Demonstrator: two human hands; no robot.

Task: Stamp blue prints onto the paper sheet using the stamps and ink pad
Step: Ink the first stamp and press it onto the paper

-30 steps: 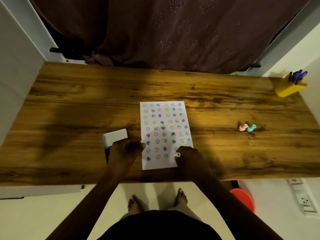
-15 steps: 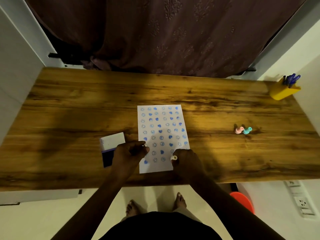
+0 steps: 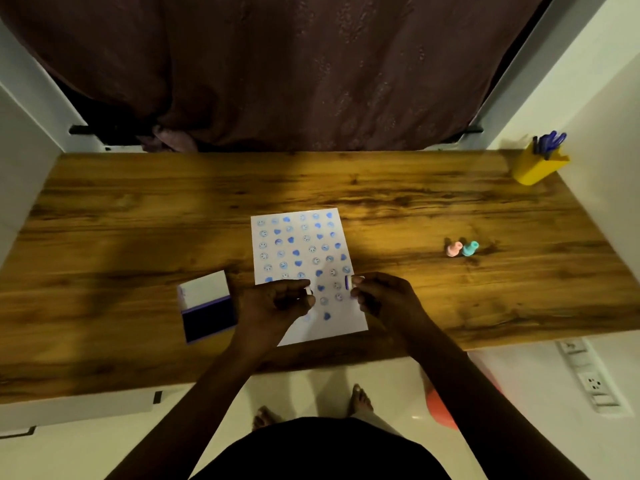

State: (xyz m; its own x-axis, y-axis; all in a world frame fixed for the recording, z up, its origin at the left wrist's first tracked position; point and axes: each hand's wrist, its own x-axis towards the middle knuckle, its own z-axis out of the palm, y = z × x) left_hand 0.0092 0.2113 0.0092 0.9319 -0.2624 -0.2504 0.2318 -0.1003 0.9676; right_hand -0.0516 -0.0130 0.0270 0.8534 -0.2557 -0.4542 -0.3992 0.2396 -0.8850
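A white paper sheet (image 3: 308, 237) lies on the wooden table (image 3: 138, 220), covered with several blue smiley and heart prints. My left hand (image 3: 273, 303) hovers over the sheet's lower left and grips a small white stamp (image 3: 309, 291). My right hand (image 3: 384, 299) is raised over the sheet's lower right edge and pinches another small stamp (image 3: 349, 282), its inked blue face turned left. The open ink pad (image 3: 207, 317), dark blue with a white lid folded back, lies just left of my left hand.
A pink stamp (image 3: 453, 249) and a teal stamp (image 3: 469, 248) stand together to the right of the sheet. A yellow holder (image 3: 533, 168) with blue pens stands at the far right corner. A dark curtain hangs behind the table, and white walls flank it.
Both hands have lifted off the sheet. The right hand has turned its stamp so that the blue face shows. The camera has tilted, shifting the table lower in view.
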